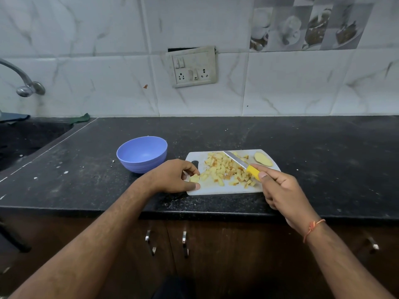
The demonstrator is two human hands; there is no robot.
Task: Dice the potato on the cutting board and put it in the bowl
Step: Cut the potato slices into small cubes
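1. now, a white board (216, 189) lay on the dark counter (302, 137), and everything else is placed from it.
2. diced potato (226, 170) was spread over the middle of the board, yellow cubes with some brown skin on them.
3. an uncut slice (263, 159) lay at the board's far right corner, apart from the dice.
4. the left hand (172, 176) rested at the board's left edge, its fingers curled and pinching a few cubes (195, 178) against the surface, thumb along the near side.
5. the right hand (280, 188) sat over the board's near right corner, wrapped around the yellow handle of a knife (241, 164).
6. the blade pointed up and left, slanting across the far part of the dice; whether it touched them could not be told.
7. a blue bowl (129, 152) stood on the counter just left of the board, beyond the left hand, with nothing seen inside it.
8. an orange thread (313, 228) circled the right wrist, nearer than the board.
9. a sink (26, 139) lay far left of the board, a tap (21, 80) above it.
10. a socket plate (193, 66) hung on the tiled wall behind the board.
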